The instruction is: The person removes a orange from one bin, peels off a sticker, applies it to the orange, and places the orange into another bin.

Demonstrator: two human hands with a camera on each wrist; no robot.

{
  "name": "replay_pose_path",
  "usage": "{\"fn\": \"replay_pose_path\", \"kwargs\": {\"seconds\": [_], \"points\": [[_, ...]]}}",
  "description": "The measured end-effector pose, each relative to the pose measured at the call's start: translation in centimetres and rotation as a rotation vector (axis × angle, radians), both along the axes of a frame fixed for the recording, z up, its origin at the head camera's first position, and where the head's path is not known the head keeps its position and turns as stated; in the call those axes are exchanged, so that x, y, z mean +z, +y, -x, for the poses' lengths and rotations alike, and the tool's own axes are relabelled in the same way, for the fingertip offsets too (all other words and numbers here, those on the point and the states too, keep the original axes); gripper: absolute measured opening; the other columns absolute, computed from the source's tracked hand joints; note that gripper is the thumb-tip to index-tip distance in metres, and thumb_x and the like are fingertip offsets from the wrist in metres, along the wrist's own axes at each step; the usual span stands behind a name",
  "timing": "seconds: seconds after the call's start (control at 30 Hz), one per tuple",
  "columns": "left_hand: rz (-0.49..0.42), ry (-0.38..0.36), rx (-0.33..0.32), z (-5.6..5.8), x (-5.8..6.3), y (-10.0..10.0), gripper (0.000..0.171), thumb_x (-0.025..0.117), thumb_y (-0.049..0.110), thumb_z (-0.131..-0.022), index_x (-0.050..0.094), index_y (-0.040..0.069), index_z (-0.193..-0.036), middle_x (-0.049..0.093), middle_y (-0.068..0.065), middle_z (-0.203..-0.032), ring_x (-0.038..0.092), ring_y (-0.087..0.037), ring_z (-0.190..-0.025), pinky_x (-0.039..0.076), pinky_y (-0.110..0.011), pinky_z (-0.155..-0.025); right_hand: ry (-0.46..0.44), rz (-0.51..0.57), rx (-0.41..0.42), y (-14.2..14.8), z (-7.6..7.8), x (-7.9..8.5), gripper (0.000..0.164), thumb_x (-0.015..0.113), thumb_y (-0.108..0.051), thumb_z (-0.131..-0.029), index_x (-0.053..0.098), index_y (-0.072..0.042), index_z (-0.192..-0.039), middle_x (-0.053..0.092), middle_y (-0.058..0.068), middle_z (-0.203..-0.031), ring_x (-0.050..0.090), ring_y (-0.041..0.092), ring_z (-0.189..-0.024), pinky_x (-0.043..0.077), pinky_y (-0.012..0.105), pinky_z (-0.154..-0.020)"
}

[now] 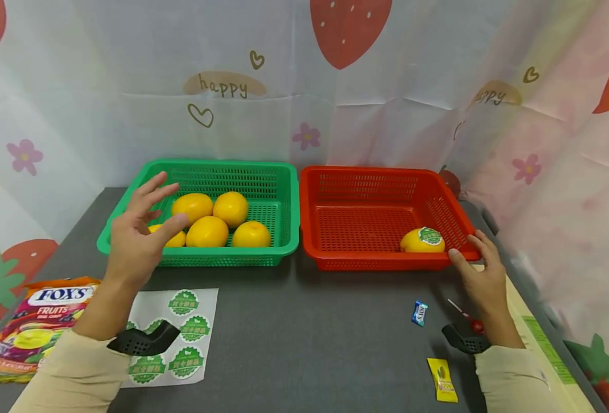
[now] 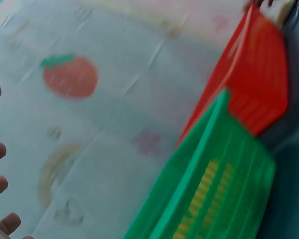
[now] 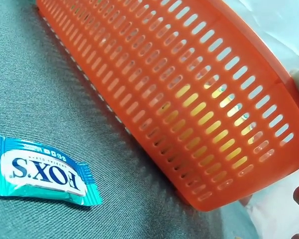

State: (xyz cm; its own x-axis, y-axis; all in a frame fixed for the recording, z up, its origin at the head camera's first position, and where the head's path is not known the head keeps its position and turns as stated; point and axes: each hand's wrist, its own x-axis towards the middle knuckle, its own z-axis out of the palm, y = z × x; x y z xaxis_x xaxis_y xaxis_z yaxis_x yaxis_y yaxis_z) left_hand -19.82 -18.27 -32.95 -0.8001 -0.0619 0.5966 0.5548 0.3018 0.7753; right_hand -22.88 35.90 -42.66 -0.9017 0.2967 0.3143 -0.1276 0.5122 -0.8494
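Note:
My left hand is raised over the left front of the green basket, fingers spread and holding nothing. Several yellow-orange fruits, lemon-like, lie in that basket, one partly hidden by the hand. My right hand is at the near right corner of the red basket, thumb at the front rim and fingers along the right side. A single yellow fruit with a round green-and-white sticker sits inside near that corner. Through the slots in the right wrist view, the fruit shows yellow.
A sheet of round green stickers lies at the front left, beside a Foxs candy bag. At the right are a blue Foxs candy, a yellow wrapped packet and a thin tool with a red end.

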Motion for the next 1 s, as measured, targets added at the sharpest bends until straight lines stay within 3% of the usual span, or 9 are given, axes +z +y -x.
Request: {"fn": "replay_pose_path", "kwargs": {"seconds": [0.17, 0.23, 0.4, 0.53, 0.63, 0.83, 1.0], "points": [[0.039, -0.052, 0.171, -0.3, -1.5, -4.1, 0.042, 0.063, 0.006, -0.092, 0.059, 0.006, -0.133, 0.042, 0.001, -0.147, 0.033, -0.018, -0.133, 0.028, -0.03, -0.089, -0.007, -0.007, -0.002, 0.0, 0.0, 0.2, 0.061, 0.066, -0.03, -0.091, 0.046, -0.007, -0.144, 0.031, 0.0, -0.154, 0.024, 0.024, -0.14, 0.022, 0.047, -0.11], [0.063, -0.089, 0.206, -0.2, -2.3, -5.6, 0.042, 0.063, 0.009, -0.092, 0.059, 0.008, -0.134, 0.041, 0.002, -0.147, 0.03, -0.018, -0.134, 0.026, -0.032, -0.093, -0.008, -0.008, -0.006, 0.1, 0.0, 0.2, 0.061, 0.067, -0.03, -0.091, 0.046, -0.007, -0.144, 0.031, 0.0, -0.154, 0.024, 0.024, -0.14, 0.022, 0.047, -0.11], [0.088, -0.193, 0.196, 0.0, -4.1, -8.7, 0.042, 0.062, 0.014, -0.095, 0.057, 0.011, -0.136, 0.035, 0.007, -0.151, 0.019, -0.018, -0.14, 0.012, -0.046, -0.109, 0.001, -0.009, -0.005, 0.1, 0.0, 0.0, 0.061, 0.067, -0.03, -0.091, 0.047, -0.006, -0.143, 0.032, 0.0, -0.153, 0.026, 0.024, -0.14, 0.024, 0.048, -0.109], [0.107, -0.257, 0.185, 0.4, -5.4, -10.4, 0.044, 0.06, 0.017, -0.096, 0.054, 0.007, -0.138, 0.028, 0.007, -0.155, 0.012, -0.021, -0.143, 0.006, -0.06, -0.109, -0.007, -0.015, -0.001, 0.1, 0.0, 0.1, 0.062, 0.067, -0.031, -0.091, 0.046, -0.005, -0.143, 0.031, 0.001, -0.154, 0.025, 0.026, -0.14, 0.024, 0.05, -0.108], [0.139, -0.312, 0.186, 0.9, -6.2, -11.4, 0.046, 0.06, 0.021, -0.097, 0.052, 0.002, -0.138, 0.023, 0.004, -0.157, 0.008, -0.026, -0.144, 0.005, -0.064, -0.107, -0.019, -0.021, -0.001, 0.1, -0.2, 0.3, 0.062, 0.067, -0.031, -0.091, 0.046, -0.005, -0.143, 0.03, 0.001, -0.154, 0.024, 0.026, -0.14, 0.024, 0.052, -0.108], [0.195, -0.414, 0.196, 1.5, -7.4, -12.4, 0.056, 0.06, 0.031, -0.096, 0.047, -0.004, -0.138, 0.022, 0.004, -0.157, 0.006, -0.033, -0.144, 0.009, -0.066, -0.105, -0.021, -0.026, 0.014, 0.2, -0.2, 0.4, 0.062, 0.067, -0.031, -0.091, 0.046, -0.004, -0.143, 0.03, 0.002, -0.154, 0.023, 0.026, -0.14, 0.022, 0.052, -0.109], [0.233, -0.416, 0.24, 1.5, -8.1, -12.6, 0.058, 0.062, 0.034, -0.095, 0.048, -0.004, -0.138, 0.024, 0.005, -0.157, 0.011, -0.034, -0.143, 0.016, -0.06, -0.108, -0.045, -0.071, 0.048, 0.6, -0.1, 0.9, 0.063, 0.066, -0.032, -0.091, 0.045, 0.0, -0.142, 0.028, 0.006, -0.155, 0.021, 0.03, -0.14, 0.021, 0.056, -0.108]]}}
